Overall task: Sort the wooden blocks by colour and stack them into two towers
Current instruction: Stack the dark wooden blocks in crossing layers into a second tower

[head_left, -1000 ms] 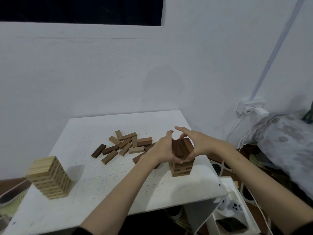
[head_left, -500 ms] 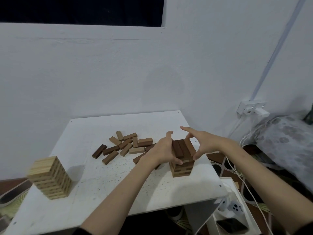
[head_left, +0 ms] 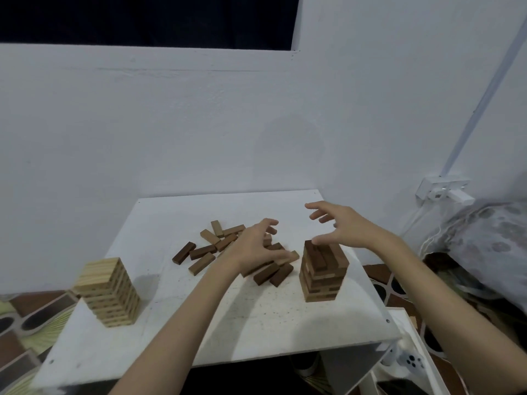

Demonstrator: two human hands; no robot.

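Observation:
A dark brown block tower (head_left: pixel 322 272) stands at the right of the white table (head_left: pixel 236 323). A pale wood tower (head_left: pixel 109 292) stands at the table's left front corner. Loose brown blocks (head_left: pixel 204 252) lie scattered in the middle. My left hand (head_left: pixel 253 246) hovers over the loose blocks with fingers spread and nothing in it. My right hand (head_left: pixel 342 226) is open above and just behind the dark tower, not touching it.
The white wall rises right behind the table. A wall socket with a plug (head_left: pixel 443 189) and a patterned cushion (head_left: pixel 490 243) are at the right. A white game controller (head_left: pixel 410 363) lies below the table's right front corner.
Both hands have let go of the dark tower's top. My left hand moved left over the loose blocks and my right hand lifted up and back.

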